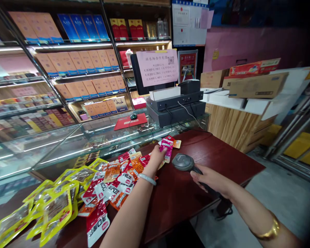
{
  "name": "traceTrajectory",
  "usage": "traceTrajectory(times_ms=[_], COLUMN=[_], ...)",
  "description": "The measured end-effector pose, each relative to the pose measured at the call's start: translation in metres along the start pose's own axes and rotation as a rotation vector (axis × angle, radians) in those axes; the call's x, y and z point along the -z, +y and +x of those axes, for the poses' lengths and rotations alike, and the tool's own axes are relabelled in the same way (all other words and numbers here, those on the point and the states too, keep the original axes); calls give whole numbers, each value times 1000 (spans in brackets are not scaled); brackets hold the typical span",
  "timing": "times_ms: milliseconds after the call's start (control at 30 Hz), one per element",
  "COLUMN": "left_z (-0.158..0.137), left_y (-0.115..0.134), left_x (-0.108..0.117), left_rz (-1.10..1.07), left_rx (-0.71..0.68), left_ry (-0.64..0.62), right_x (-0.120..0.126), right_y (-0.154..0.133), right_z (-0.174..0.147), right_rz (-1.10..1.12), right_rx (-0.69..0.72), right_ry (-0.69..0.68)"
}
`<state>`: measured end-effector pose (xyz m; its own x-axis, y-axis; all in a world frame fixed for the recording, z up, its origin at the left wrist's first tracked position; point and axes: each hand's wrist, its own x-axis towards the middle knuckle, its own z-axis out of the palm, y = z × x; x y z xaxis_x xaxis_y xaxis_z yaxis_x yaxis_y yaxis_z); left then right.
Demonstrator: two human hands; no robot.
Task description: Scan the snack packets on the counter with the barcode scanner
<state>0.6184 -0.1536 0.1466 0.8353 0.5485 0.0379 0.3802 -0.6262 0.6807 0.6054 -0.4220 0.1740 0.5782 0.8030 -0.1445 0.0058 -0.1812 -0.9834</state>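
My left hand (158,156) is closed on a small pink snack packet (167,147) above the table, near its back edge. Just behind that packet lie a few other packets, one of them orange (177,144). My right hand (209,179) grips a dark grey handheld barcode scanner (183,162) by its handle, its head pointing left toward the packet. Under and left of my left forearm spreads a pile of red, white and orange snack packets (119,182). Further left are several larger yellow-edged clear packets (58,205).
The dark red table (209,148) adjoins a glass display counter (72,148). On the counter are a red mat (126,122) with a mouse (133,117), a cash drawer (175,113) and a monitor (138,75) with a pink sign. Cardboard boxes (258,86) stand at right.
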Motion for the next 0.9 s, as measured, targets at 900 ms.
traceTrajectory(times_ms=[900], left_z=[74], left_y=[15], left_x=[-23], left_rz=[653], left_rx=[-162], left_ry=[-80], right_x=[23], right_y=[22], right_z=[29], right_rz=[31], right_rx=[-39], right_ry=[76])
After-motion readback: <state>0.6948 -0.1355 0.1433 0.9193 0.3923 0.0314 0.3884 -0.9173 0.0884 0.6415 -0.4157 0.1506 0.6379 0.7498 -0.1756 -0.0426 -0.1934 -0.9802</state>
